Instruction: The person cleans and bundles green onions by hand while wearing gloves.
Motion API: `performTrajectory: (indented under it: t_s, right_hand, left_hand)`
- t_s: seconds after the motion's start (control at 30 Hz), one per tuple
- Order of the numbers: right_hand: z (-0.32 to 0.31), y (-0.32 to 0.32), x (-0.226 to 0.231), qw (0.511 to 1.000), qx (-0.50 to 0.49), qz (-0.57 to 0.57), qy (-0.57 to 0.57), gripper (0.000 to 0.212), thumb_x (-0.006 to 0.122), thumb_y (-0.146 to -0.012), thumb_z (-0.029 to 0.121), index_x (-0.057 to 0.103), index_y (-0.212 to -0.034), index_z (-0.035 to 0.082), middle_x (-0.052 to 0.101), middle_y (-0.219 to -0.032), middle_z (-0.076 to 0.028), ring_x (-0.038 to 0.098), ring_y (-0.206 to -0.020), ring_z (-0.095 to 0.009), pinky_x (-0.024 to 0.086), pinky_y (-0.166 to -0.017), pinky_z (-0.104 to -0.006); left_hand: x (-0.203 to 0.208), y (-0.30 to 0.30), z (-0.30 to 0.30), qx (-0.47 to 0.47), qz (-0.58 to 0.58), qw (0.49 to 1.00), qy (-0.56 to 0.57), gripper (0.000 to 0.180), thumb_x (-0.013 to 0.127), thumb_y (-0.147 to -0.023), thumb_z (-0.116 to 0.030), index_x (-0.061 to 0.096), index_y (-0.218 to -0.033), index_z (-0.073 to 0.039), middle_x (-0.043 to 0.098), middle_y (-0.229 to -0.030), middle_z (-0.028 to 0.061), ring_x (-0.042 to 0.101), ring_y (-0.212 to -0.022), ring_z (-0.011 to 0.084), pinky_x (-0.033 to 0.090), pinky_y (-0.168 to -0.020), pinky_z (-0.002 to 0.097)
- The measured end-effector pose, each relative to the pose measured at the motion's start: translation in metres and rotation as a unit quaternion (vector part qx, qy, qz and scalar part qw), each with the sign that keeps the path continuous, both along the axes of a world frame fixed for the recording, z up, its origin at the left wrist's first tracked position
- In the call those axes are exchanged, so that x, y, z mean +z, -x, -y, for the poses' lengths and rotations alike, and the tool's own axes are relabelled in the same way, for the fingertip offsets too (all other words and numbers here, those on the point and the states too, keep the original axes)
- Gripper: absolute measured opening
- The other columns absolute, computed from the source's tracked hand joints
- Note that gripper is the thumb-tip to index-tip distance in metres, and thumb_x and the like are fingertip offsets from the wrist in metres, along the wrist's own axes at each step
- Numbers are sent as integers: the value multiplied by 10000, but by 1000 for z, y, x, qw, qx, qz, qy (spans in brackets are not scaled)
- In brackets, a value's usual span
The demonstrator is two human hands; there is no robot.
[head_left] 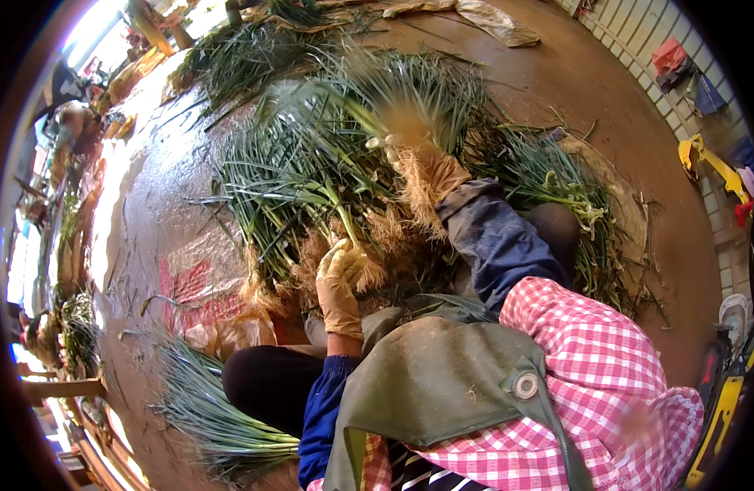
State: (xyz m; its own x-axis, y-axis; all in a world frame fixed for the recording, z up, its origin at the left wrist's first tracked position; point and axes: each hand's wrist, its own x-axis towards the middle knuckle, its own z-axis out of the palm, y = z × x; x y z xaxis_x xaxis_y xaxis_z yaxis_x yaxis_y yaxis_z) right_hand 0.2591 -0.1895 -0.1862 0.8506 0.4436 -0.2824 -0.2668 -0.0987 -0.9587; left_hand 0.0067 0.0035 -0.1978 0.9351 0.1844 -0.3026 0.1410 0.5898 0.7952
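Spreading across the middle of the floor, a broad heap of long, leafy green stalks with tan, stringy roots (pixel 287 155) lies with its leaves pointing away and many roots turned near, which seems to put the root ends within reach of the seated person. A smaller pile of limp green stalks (pixel 557 180) rests to the right, and a neat sheaf of blue-green stalks (pixel 217 417) lies near left beside a dark-trousered knee, perhaps kept apart deliberately. The right hand in a tan glove (pixel 447 173) appears clenched around a bunch of green stalks with hanging roots (pixel 419 190), though blur and roots hide most of its fingers. The left hand in a pale yellow glove (pixel 339 286) grasps a single green stalk (pixel 334 204) just above its roots, probably to steady it by its firmest part.

The floor (pixel 672 270) is brown and smooth, with a wet-looking sheen at left. A pale tiled wall (pixel 639 41) curves along the far right. Under the heap's near-left edge lies a pale woven sack with red printing (pixel 193 278), likely shielding the stalks from the ground. Smaller still, a red cloth (pixel 669 56) hangs by the wall.
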Motion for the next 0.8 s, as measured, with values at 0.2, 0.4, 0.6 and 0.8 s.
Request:
performTrajectory:
  t_s: [0.2, 0.4, 0.6, 0.8]
  right_hand:
    - [9, 55, -12, 854, 101, 111, 498, 657, 649, -782, 381, 445, -1248, -36, 591, -1100, -199, 559, -1026, -307, 436, -871, -350]
    - [-15, 142, -4, 977, 49, 48, 200, 701, 732, -737, 322, 414, -1311, 76, 571, -1176, -131, 545, -1050, -240, 435, -898, -354]
    - [-9, 167, -34, 997, 70, -22, 5, 363, 658, -842, 260, 583, -1118, 37, 638, -896, -55, 593, -759, -144, 492, -675, -278]
    - [0, 138, -75, 982, -38, -183, -38, 298, 585, -881, 320, 610, -1013, 54, 607, -808, -18, 546, -654, -131, 448, -556, -241]
  left_hand:
    - [-12, -13, 14, -38, -26, 999, -19, 281, 541, -894, -240, 598, -1113, -73, 659, -936, 95, 645, -777, 158, 484, -654, 236]
    - [-33, -29, 28, 5, -103, 995, -6, 336, 586, -871, -331, 610, -1068, -60, 648, -889, 71, 618, -716, 139, 477, -645, 246]
    - [-47, -39, 45, -28, -76, 993, 83, 217, 575, -868, -172, 579, -985, 11, 618, -758, 76, 589, -535, 176, 513, -489, 279]
    - [-49, -36, 54, -92, -42, 990, 95, 194, 592, -843, -119, 584, -963, 32, 638, -743, 111, 627, -578, 208, 533, -503, 282]
